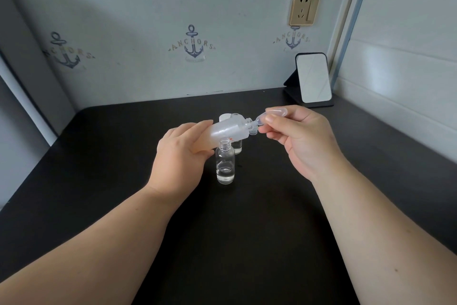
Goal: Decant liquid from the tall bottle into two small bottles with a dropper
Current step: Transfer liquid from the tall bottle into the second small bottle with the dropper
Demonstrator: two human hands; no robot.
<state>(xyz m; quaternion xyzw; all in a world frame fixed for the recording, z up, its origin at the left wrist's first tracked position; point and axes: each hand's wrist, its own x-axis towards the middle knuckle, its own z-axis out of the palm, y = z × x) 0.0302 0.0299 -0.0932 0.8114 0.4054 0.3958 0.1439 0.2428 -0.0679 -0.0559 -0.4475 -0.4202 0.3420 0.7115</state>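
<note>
My left hand [180,156] grips the tall translucent bottle [227,129], tilted almost flat with its open neck pointing right. My right hand [301,136] pinches the bulb of a clear plastic dropper [269,115], whose stem goes into the bottle's neck. Below the tilted bottle a small clear glass bottle [225,161] stands upright and open on the black table [247,230], with a little clear liquid at its bottom. A second small glass bottle [238,147] stands just behind it, mostly hidden by the tall bottle.
A white cap [226,116] lies on the table behind the bottles. A small standing mirror [313,77] sits at the back right near the wall. A gold wall socket [304,7] is above it.
</note>
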